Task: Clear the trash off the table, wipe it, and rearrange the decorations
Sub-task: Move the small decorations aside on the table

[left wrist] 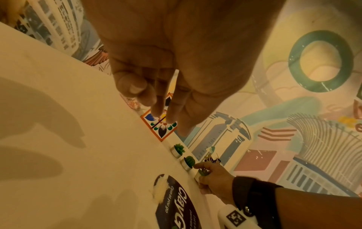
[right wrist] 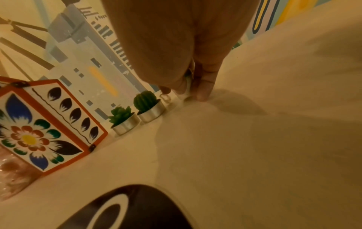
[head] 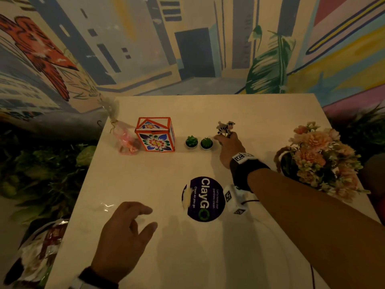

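Along the far side of the white table [head: 260, 113] runs a row of decorations: a pink cellophane-wrapped bundle [head: 127, 138], an orange box with painted flowers [head: 155, 134], and two small green cactus candles in silver cups [head: 191, 141] [head: 206, 143]. My right hand [head: 223, 138] reaches just right of them and pinches a third cactus candle [left wrist: 201, 172] down at the tabletop; the head view hides it under my fingers. A small zebra figurine [head: 226, 127] stands just behind that hand. My left hand [head: 150, 217] hovers near the table's front with fingers relaxed, holding nothing.
A pot of peach artificial flowers [head: 318, 155] stands at the right edge. A round dark ClayGo sticker [head: 203, 199] marks the table's middle. Crumpled wrappers and plastic [head: 41, 247] lie off the table's left front corner. Fake foliage [head: 41, 163] and a mural wall surround the table.
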{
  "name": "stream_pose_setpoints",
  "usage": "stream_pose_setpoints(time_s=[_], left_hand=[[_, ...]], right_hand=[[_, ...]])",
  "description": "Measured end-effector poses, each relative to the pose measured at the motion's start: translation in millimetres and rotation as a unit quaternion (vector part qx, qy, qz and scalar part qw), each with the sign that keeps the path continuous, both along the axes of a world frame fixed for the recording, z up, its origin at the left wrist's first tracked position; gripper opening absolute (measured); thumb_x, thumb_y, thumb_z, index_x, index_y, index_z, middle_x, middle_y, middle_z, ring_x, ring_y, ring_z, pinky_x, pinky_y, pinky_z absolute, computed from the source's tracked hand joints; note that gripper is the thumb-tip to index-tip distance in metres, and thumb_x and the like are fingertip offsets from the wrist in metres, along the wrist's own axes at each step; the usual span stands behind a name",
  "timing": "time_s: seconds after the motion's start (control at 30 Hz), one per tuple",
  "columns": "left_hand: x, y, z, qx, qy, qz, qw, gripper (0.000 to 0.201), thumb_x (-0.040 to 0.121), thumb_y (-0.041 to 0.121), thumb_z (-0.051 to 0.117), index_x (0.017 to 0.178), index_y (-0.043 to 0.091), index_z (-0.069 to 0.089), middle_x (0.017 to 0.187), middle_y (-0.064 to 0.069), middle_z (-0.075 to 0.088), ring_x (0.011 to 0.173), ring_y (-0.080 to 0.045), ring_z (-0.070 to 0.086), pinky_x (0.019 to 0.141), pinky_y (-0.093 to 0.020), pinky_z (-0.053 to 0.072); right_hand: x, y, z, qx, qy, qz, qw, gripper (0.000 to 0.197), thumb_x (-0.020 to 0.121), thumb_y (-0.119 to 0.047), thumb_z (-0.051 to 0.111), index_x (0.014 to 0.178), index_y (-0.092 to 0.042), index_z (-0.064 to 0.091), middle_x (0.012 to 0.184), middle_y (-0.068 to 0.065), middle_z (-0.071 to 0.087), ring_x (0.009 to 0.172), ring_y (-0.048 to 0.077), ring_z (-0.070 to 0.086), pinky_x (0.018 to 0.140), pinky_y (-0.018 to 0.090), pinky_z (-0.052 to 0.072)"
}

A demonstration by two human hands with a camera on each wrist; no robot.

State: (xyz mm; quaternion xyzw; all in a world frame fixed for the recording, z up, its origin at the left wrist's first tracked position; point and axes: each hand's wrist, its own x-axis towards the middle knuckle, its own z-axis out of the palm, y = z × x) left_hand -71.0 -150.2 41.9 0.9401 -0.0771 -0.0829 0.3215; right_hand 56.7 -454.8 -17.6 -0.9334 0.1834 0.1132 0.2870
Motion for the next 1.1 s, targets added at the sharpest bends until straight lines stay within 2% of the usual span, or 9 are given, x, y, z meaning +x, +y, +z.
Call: stream_pose_setpoints(time_s=[0.27, 0.4, 0.6, 0.77, 0.83, 0.9, 0.93, 1.03, 1.1], left_hand=[[2.6, 9.0, 6.1, -0.007, -0.011, 0.003, 1.000, 0.038, 0.068, 0.010, 0.082, 0.083, 0.037, 0.060, 0.095, 0.021, 0.055, 0.069, -0.009, 0.055, 0.059, -0.009, 0.042], [6.5, 2.4, 9.1, -0.009, -0.029, -0.016, 0.999, 0.038, 0.068, 0.011, 0.083, 0.085, 0.037, 0.060, 0.097, 0.022, 0.055, 0.067, -0.010, 0.056, 0.058, -0.013, 0.044], [5.0, -6.0, 10.9, -0.027, -0.040, -0.028, 0.998, 0.035, 0.067, 0.008, 0.083, 0.086, 0.031, 0.063, 0.098, 0.021, 0.056, 0.061, -0.013, 0.054, 0.055, -0.010, 0.041], [1.6, -8.0, 9.1, -0.027, -0.044, -0.036, 0.998, 0.036, 0.069, 0.010, 0.082, 0.085, 0.034, 0.062, 0.097, 0.021, 0.055, 0.062, -0.014, 0.054, 0.054, -0.009, 0.041], [0.8, -7.7, 10.2, -0.030, -0.046, -0.035, 0.998, 0.039, 0.069, 0.010, 0.082, 0.085, 0.037, 0.060, 0.097, 0.021, 0.056, 0.063, -0.014, 0.054, 0.054, -0.009, 0.041], [1.1, -7.6, 11.3, -0.026, -0.050, -0.038, 0.998, 0.040, 0.069, 0.010, 0.082, 0.084, 0.039, 0.058, 0.097, 0.020, 0.056, 0.064, -0.011, 0.054, 0.055, -0.008, 0.040], [1.7, -7.7, 11.8, -0.025, -0.051, -0.039, 0.998, 0.040, 0.069, 0.010, 0.082, 0.084, 0.038, 0.059, 0.096, 0.020, 0.057, 0.063, -0.009, 0.054, 0.056, -0.008, 0.040], [1.9, -11.8, 14.9, -0.029, -0.047, -0.042, 0.998, 0.033, 0.069, 0.010, 0.082, 0.084, 0.032, 0.063, 0.098, 0.019, 0.056, 0.063, -0.007, 0.053, 0.057, -0.006, 0.038], [0.5, -18.3, 16.7, -0.033, -0.030, -0.045, 0.998, 0.031, 0.070, 0.010, 0.081, 0.084, 0.030, 0.063, 0.091, 0.015, 0.059, 0.066, -0.009, 0.054, 0.057, -0.006, 0.040]], right_hand=[[-4.5, 3.1, -2.5, 0.023, 0.018, -0.005, 1.000, 0.070, 0.089, 0.007, 0.032, 0.145, -0.034, 0.033, 0.150, 0.013, 0.022, 0.137, 0.036, 0.028, 0.113, 0.047, 0.031], [-7.1, 2.0, -3.1, 0.065, 0.000, 0.018, 0.998, 0.074, 0.084, 0.010, 0.037, 0.141, -0.036, 0.039, 0.150, 0.010, 0.026, 0.136, 0.034, 0.034, 0.112, 0.044, 0.035], [-16.5, 0.0, -0.1, 0.086, -0.033, 0.025, 0.995, 0.073, 0.081, 0.015, 0.045, 0.140, -0.028, 0.045, 0.155, 0.006, 0.020, 0.138, 0.028, 0.034, 0.111, 0.028, 0.030], [-33.0, -0.8, 6.7, 0.083, -0.044, -0.011, 0.996, 0.070, 0.083, 0.007, 0.052, 0.141, -0.030, 0.042, 0.158, 0.006, 0.011, 0.142, 0.029, 0.028, 0.112, 0.031, 0.032], [-51.3, 3.0, 15.3, 0.093, -0.079, -0.026, 0.992, 0.066, 0.084, -0.002, 0.058, 0.141, -0.031, 0.042, 0.156, 0.004, 0.016, 0.133, 0.029, 0.040, 0.106, 0.035, 0.042], [-84.4, 6.6, 27.7, 0.124, -0.113, -0.042, 0.985, 0.060, 0.084, -0.010, 0.062, 0.137, -0.032, 0.045, 0.143, -0.002, 0.034, 0.112, 0.020, 0.054, 0.088, 0.024, 0.050], [-107.1, 7.8, 33.8, 0.149, -0.118, -0.040, 0.981, 0.054, 0.084, -0.012, 0.064, 0.132, -0.032, 0.050, 0.131, -0.005, 0.045, 0.100, 0.014, 0.057, 0.079, 0.019, 0.049], [-185.4, 0.7, 47.6, 0.245, -0.051, -0.043, 0.967, 0.019, 0.083, -0.014, 0.069, 0.101, -0.021, 0.068, 0.091, -0.004, 0.068, 0.072, 0.008, 0.061, 0.066, 0.024, 0.050], [-232.5, -18.8, 49.1, 0.295, 0.024, -0.078, 0.952, 0.007, 0.083, -0.011, 0.069, 0.089, -0.015, 0.070, 0.079, 0.007, 0.071, 0.064, 0.010, 0.063, 0.060, 0.025, 0.052]])
